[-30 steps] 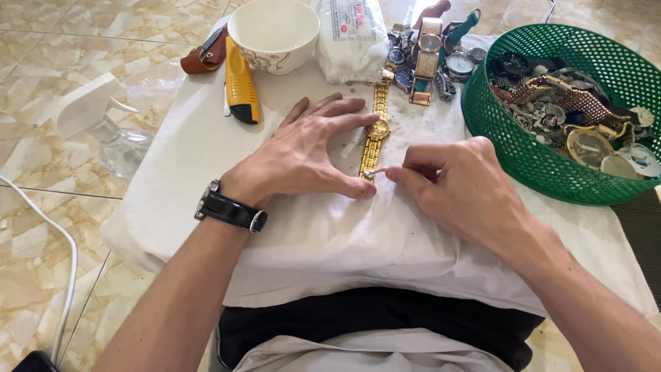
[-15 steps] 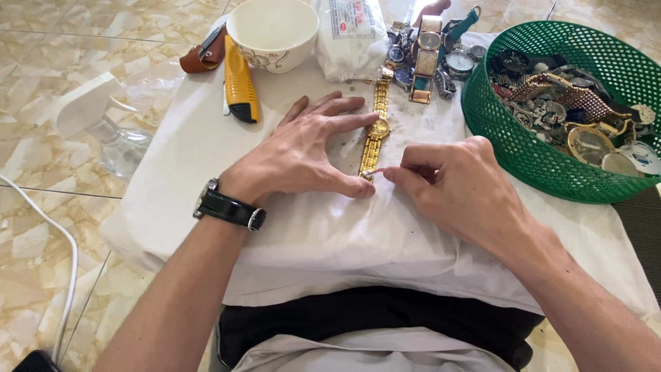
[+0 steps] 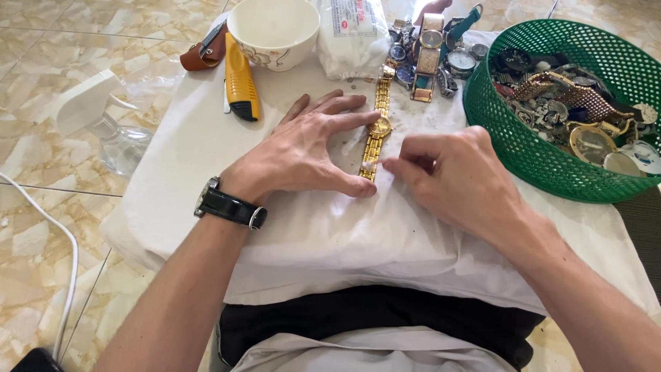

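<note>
On the white cloth (image 3: 206, 158), left hand (image 3: 303, 155) presses gold watch (image 3: 376, 131); right hand (image 3: 458, 179) fingers pinch something hidden.

A black-strapped wristwatch (image 3: 227, 205) with a silver case and buckle is worn on the left wrist. Both forearms are left bare, with no sleeves seen. The right hand (image 3: 458, 180) is kept free of rings. A black garment is worn over something pale grey at the lap.
</note>
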